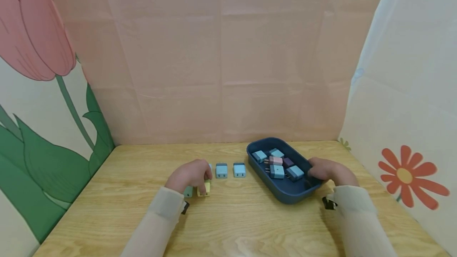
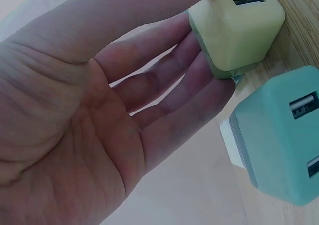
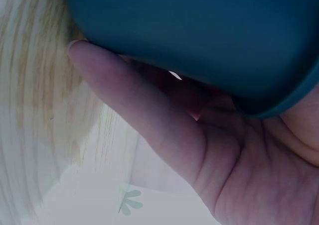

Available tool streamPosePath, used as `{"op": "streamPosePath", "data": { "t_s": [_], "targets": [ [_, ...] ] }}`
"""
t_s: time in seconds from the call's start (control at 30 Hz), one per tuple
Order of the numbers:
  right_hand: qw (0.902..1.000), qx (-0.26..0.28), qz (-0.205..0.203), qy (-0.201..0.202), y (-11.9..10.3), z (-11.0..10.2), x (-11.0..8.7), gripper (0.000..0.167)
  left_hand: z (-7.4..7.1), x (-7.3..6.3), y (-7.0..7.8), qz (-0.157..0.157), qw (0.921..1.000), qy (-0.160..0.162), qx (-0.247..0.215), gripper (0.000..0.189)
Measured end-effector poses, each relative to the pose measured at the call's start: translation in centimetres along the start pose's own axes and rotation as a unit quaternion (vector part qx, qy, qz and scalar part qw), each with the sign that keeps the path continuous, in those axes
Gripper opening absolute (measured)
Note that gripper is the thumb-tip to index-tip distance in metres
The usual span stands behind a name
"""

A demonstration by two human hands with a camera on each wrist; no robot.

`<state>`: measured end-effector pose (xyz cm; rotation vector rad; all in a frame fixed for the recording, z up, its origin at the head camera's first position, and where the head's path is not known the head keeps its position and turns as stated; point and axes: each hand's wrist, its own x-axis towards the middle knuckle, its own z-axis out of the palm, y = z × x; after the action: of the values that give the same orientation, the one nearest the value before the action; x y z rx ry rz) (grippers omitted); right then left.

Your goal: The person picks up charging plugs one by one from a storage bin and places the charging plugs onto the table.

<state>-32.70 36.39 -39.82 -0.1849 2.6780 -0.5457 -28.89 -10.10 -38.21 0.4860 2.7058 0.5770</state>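
My left hand (image 1: 191, 175) is at the row of USB wall chargers on the left half of the table. Its thumb and fingers pinch a yellow USB charger (image 2: 241, 28), whose port faces up in the left wrist view. Close beside it is a mint-green charger (image 2: 279, 135) with two ports. My right hand (image 1: 330, 171) grips the right end of a dark blue plastic bin (image 1: 289, 197), thumb along the outer wall in the right wrist view. Inside the bin lie several light blue chargers (image 1: 277, 171), a pink charger (image 1: 275, 160) and a purple one (image 1: 287, 163).
Two light blue chargers, a nearer-left one (image 1: 221, 171) and another (image 1: 239, 170), stand between my left hand and the bin. Part of another blue charger shows behind my left fingers. The wooden table (image 1: 228, 225) ends at a pink backdrop (image 1: 221, 90), with printed sheets on both sides.
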Motion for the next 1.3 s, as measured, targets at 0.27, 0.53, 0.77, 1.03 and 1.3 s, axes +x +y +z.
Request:
{"op": "streamPosePath", "data": {
  "t_s": [0.27,0.53,0.77,1.03,1.3],
  "targets": [
    [1.0000,0.001,-0.002,0.000,0.10,-0.02,0.07,0.038,-0.04,-0.06,-0.02,0.003,1.0000,0.001,-0.003,0.052],
    [0.9999,0.012,0.004,0.000,0.13,-0.05,-0.03,0.035,-0.27,-0.13,-0.06,0.004,0.9999,-0.001,-0.015,0.059],
    [0.9998,0.016,0.005,0.004,0.04,-0.03,-0.15,0.032,-0.60,-0.47,0.21,0.004,0.9998,-0.005,-0.021,0.058],
    [0.9999,0.011,0.006,0.004,-0.16,-0.05,-0.24,0.032,-0.74,-0.55,0.18,0.014,0.9997,-0.006,-0.020,0.055],
    [0.9999,0.012,0.010,0.002,-0.20,-0.03,-0.36,0.035,-0.91,-0.50,0.13,0.018,0.9997,0.003,-0.017,0.051]
  ]
}}
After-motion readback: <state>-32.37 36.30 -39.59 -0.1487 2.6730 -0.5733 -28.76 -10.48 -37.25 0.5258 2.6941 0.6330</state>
